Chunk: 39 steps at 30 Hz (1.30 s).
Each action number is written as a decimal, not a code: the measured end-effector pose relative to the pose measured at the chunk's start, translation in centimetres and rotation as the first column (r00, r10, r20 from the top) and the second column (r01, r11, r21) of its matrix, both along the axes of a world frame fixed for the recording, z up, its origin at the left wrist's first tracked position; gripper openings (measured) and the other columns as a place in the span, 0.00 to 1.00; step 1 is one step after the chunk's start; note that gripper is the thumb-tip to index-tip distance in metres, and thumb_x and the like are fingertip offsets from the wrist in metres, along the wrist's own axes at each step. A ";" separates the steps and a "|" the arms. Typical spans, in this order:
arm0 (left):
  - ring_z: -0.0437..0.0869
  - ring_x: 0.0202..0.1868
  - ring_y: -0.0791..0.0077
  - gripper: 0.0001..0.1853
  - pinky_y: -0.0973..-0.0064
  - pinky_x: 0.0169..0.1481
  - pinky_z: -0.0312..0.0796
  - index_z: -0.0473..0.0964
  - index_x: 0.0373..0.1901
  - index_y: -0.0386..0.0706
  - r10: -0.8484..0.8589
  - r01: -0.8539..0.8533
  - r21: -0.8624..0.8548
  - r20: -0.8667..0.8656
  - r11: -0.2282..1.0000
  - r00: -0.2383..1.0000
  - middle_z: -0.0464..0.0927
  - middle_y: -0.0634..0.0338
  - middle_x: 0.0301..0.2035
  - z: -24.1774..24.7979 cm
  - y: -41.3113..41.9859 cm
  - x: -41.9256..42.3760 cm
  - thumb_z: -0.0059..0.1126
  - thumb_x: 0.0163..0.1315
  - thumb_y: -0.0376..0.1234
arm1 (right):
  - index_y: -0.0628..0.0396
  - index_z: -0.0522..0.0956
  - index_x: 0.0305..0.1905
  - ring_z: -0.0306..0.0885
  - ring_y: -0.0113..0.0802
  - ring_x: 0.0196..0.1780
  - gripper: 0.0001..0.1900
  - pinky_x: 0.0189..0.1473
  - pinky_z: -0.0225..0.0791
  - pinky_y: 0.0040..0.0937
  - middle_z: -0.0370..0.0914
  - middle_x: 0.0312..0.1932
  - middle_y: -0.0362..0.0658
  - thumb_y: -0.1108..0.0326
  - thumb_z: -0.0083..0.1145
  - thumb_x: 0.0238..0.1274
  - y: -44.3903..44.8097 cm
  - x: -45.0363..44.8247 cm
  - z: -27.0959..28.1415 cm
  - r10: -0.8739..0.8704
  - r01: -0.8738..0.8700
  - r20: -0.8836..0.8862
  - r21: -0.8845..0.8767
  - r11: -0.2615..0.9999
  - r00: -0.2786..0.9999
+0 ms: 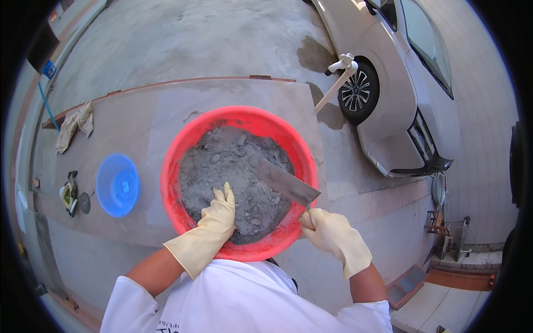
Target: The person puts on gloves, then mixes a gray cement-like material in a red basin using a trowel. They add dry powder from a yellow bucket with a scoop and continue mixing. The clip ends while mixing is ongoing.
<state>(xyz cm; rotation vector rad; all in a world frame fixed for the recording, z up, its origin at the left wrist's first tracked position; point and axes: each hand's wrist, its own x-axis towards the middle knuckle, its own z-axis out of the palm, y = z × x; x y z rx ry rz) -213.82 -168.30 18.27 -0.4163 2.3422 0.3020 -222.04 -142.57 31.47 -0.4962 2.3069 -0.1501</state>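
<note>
A large red plastic basin (306, 154) stands right before me, filled with a grey, lumpy cement-like mix (225, 166). My right hand (331, 231), in a cream rubber glove, grips the handle of a plastering trowel at the basin's right rim. The trowel's flat rectangular metal blade (289, 181) slants to the upper left, its far end against the mix. My left hand (216, 220), gloved likewise, reaches over the near left rim onto the mix. Two of its fingers point up and apart, and I see no tool in it; its palm side is partly hidden.
Left of the basin stands a blue plastic basin (118, 185), with a respirator mask (68, 195) and a dark round disc (85, 203) beyond it. A cloth (77, 125) lies farther left. To the right are a white standpipe tap (343, 64) and a parked car (387, 91).
</note>
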 end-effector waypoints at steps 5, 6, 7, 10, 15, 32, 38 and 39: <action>0.88 0.69 0.41 0.49 0.45 0.68 0.84 0.50 0.93 0.42 0.033 -0.016 0.129 -0.130 0.992 0.991 0.75 0.40 0.74 -1.1 -1.6 -2.1 0.61 0.72 0.24 | 0.57 0.83 0.53 0.91 0.62 0.57 0.18 0.62 0.82 0.54 0.91 0.50 0.59 0.51 0.59 0.84 -0.8 0.9 -2.7 -0.166 0.167 0.027 -0.054 0.985 0.986; 0.88 0.69 0.39 0.46 0.44 0.69 0.83 0.53 0.92 0.43 0.044 -0.014 0.158 -0.188 0.987 0.981 0.77 0.40 0.71 -1.2 -2.2 -2.9 0.57 0.73 0.23 | 0.57 0.83 0.54 0.91 0.62 0.58 0.19 0.62 0.81 0.53 0.91 0.51 0.59 0.50 0.59 0.84 -0.9 1.1 -2.9 -0.196 0.197 0.033 -0.053 0.979 0.980; 0.88 0.69 0.38 0.44 0.43 0.69 0.82 0.56 0.91 0.44 0.062 -0.019 0.181 -0.234 0.983 0.970 0.79 0.40 0.69 -1.3 -2.8 -3.7 0.53 0.73 0.21 | 0.58 0.83 0.55 0.90 0.61 0.59 0.19 0.63 0.81 0.53 0.91 0.51 0.60 0.50 0.59 0.84 -0.9 1.2 -3.1 -0.222 0.223 0.035 -0.052 0.973 0.974; 0.84 0.72 0.38 0.41 0.44 0.77 0.76 0.61 0.89 0.48 0.203 -0.092 0.315 -0.341 0.945 0.918 0.77 0.41 0.73 -1.2 -4.0 -5.9 0.58 0.74 0.25 | 0.59 0.84 0.58 0.89 0.61 0.62 0.21 0.65 0.80 0.52 0.91 0.53 0.61 0.50 0.60 0.84 -0.9 1.8 -3.1 -0.339 0.335 -0.006 -0.143 0.931 0.941; 0.77 0.79 0.41 0.40 0.52 0.83 0.72 0.64 0.88 0.48 0.356 -0.174 0.368 -0.516 0.913 0.779 0.70 0.42 0.82 0.4 -5.4 -6.0 0.66 0.77 0.39 | 0.58 0.85 0.59 0.89 0.60 0.62 0.21 0.64 0.80 0.50 0.91 0.55 0.59 0.49 0.62 0.81 -0.9 2.4 -3.4 -0.421 0.407 -0.034 -0.195 0.892 0.906; 0.67 0.86 0.53 0.29 0.46 0.94 0.53 0.76 0.79 0.40 -0.702 0.987 0.015 -0.702 0.157 0.123 0.72 0.51 0.82 -3.2 -0.5 -1.0 0.50 0.78 0.37 | 0.64 0.84 0.58 0.90 0.62 0.57 0.23 0.60 0.81 0.49 0.92 0.51 0.61 0.51 0.64 0.81 0.4 2.8 -5.1 -0.492 0.455 -0.013 -0.359 0.815 0.871; 0.78 0.77 0.49 0.25 0.42 0.88 0.64 0.82 0.66 0.37 -0.596 0.958 -0.163 -0.803 0.235 0.010 0.81 0.48 0.71 -4.2 1.4 -2.5 0.58 0.69 0.36 | 0.62 0.84 0.63 0.90 0.61 0.59 0.24 0.62 0.81 0.49 0.92 0.54 0.62 0.51 0.65 0.80 0.7 2.7 -5.4 -0.521 0.499 0.049 -0.379 0.780 0.852; 0.78 0.77 0.49 0.25 0.41 0.88 0.64 0.82 0.66 0.36 -0.590 0.955 -0.170 -0.807 0.244 0.007 0.82 0.46 0.70 -4.2 1.8 -2.7 0.58 0.69 0.36 | 0.61 0.84 0.64 0.91 0.61 0.60 0.24 0.62 0.81 0.49 0.92 0.54 0.62 0.50 0.65 0.80 0.7 2.5 -5.4 -0.523 0.510 0.066 -0.356 0.783 0.850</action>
